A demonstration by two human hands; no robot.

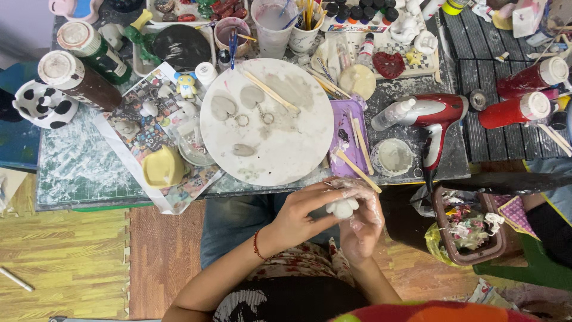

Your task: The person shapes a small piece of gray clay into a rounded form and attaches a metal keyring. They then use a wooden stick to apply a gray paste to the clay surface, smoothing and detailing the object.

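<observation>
Both my hands are together below the table's front edge, over my lap. My left hand (298, 211) and my right hand (364, 222) cup a small white clay lump (343, 207) between the fingers; both hands are smeared with white clay. Just above them, on the table, lies a round white board (298, 143) carrying two grey heart-shaped clay pieces with key rings (238, 104), a small grey oval piece (243, 149) and a wooden stick (271, 92).
A purple tray (345, 128) with wooden sticks and a small clay bowl (392, 157) sit right of the board, then a red hair dryer (438, 113). Paint bottles, cups of brushes and small figurines crowd the back. A bin (468, 229) of scraps stands at my right.
</observation>
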